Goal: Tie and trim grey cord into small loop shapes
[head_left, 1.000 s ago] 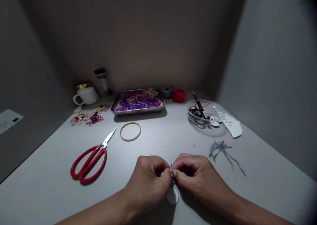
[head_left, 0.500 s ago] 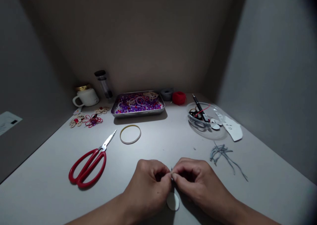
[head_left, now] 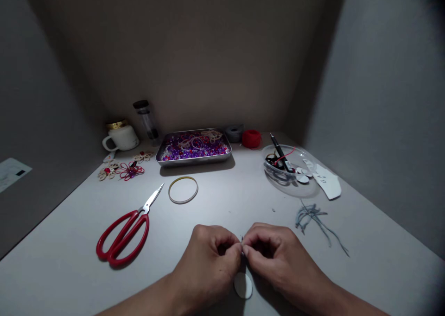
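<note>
Nearest the camera, the left hand [head_left: 208, 255] and the right hand [head_left: 278, 255] met fingertip to fingertip low over the pale grey table [head_left: 222, 214], both curled tight and pinching between them a tiny dark piece [head_left: 242, 247] too small to make out. Just below the fingertips a small white oval disc [head_left: 243, 286] lay on the table, partly covered by the hands. To the left lay the red-handled steel scissors [head_left: 123, 230], closed, blades pointing away. To the right, well apart from the hands, a loose tangle of grey thread [head_left: 314, 218] sprawled on the surface. Farther off, a thin yellowish rubber ring [head_left: 183, 189] lay flat in the open middle of the table. Beyond it stood a shallow metal tray of purple, red and white beads [head_left: 193, 147], and to the right a clear plastic bowl [head_left: 290, 170] holding a black pen and small odds, with a white paper scrap [head_left: 328, 181] just beside it. On the far left lay small looped flower ornaments [head_left: 121, 167], a white mug with a gold lid [head_left: 120, 135] and a clear black-capped bottle [head_left: 146, 119]. A grey spool [head_left: 233, 131] and a red ball of thread [head_left: 251, 138] sat by the back wall. Plain dim walls closed the table in on three sides.
</note>
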Motion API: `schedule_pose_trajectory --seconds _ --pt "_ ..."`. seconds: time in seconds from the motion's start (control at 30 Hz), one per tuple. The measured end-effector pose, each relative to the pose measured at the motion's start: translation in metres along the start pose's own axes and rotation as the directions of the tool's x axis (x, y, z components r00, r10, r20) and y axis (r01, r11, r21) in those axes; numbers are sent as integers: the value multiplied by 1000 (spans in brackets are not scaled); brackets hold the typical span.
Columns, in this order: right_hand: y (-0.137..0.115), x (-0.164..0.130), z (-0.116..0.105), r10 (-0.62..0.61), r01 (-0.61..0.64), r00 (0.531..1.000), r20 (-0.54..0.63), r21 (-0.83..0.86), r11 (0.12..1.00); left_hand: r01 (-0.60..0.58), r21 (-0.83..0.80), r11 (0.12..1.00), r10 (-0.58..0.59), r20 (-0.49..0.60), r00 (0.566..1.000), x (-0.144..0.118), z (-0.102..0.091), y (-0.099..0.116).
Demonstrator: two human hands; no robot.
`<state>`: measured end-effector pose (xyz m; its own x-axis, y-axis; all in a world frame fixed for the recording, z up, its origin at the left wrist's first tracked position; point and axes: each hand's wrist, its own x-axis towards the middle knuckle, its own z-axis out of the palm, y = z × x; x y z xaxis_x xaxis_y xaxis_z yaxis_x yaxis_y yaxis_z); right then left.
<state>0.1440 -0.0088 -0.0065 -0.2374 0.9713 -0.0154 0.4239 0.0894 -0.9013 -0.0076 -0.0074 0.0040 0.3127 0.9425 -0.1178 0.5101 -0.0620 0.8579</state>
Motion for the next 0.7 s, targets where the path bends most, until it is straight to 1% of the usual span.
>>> schedule_pose_trajectory --seconds 0.17,0.27,0.43,0.57,0.7 --pt "2 -1 3 -42 42 999 4 4 999 -51 88 995 51 2 999 2 0 -2" --pt "3 -1 4 -29 29 1000 4 28 999 -54 87 995 54 -1 999 2 0 -3" --pt "2 -1 2 -9 9 1000 9 7 1000 -64 92 994 60 43 997 0 -3 0" --pt "3 -2 1 -68 69 998 18 -51 996 -74 134 988 69 48 996 0 -6 2" --pt "5 -3 2 -152 154 988 22 -101 983 -82 144 986 77 41 996 0 -3 -1"
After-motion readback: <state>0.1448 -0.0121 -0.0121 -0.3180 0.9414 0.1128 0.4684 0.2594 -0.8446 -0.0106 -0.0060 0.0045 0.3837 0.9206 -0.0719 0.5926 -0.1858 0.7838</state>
